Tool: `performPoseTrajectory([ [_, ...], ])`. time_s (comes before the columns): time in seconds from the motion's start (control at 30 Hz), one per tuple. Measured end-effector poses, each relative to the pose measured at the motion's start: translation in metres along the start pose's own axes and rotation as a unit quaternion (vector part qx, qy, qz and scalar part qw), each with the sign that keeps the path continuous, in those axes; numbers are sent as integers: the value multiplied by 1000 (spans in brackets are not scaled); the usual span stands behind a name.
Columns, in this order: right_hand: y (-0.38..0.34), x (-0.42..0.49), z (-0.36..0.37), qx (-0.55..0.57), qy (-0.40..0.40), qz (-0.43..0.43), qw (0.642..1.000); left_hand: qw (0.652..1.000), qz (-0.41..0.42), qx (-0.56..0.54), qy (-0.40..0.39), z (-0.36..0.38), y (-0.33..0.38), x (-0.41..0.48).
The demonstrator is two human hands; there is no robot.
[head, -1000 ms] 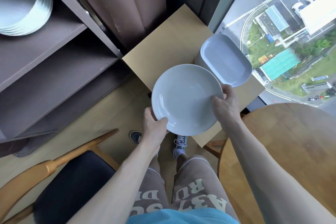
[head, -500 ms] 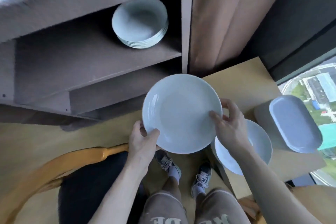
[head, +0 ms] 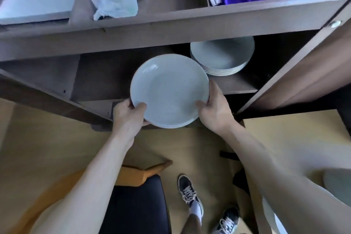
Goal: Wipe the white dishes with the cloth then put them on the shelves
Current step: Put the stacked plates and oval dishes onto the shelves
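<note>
Raised since a moment ago, the white dish now hovers at the front edge of the shelf, just left of the plate stack. The left hand and right hand each have a grip pinching its near rim, thumbs on top.

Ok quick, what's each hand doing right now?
The left hand grips the white plate at its near-left rim.
The right hand grips the same plate at its right rim.
</note>
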State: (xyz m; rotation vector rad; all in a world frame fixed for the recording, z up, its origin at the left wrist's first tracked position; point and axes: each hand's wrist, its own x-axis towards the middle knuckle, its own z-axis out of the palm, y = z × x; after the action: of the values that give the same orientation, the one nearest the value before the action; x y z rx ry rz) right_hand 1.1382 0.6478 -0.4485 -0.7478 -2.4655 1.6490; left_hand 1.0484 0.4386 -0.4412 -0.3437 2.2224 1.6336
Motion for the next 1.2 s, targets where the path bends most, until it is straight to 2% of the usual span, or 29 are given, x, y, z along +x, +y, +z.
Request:
performPoseTrajectory([
  [0.27, -15, 87, 41, -25, -50, 30, 998, 999, 7, 49, 8, -8, 22, 93],
  [0.67, -8, 144, 79, 46, 40, 90, 994, 997, 24, 70, -19, 11, 37, 157],
  [0.83, -13, 149, 80, 146, 68, 105, 981, 998, 30, 58, -8, 19, 44, 172],
  [0.93, -21, 151, 82, 219, 97, 140, 961, 1000, 22, 3, -20, 18, 45, 174],
  [1.07, -20, 143, 87, 245, 97, 185, 947, 997, 8, -72, -32, 19, 37, 152],
  [1.2, 3, 94, 66, 205, 60, 166, 963, 998, 17, 5, 54, 23, 13, 96],
])
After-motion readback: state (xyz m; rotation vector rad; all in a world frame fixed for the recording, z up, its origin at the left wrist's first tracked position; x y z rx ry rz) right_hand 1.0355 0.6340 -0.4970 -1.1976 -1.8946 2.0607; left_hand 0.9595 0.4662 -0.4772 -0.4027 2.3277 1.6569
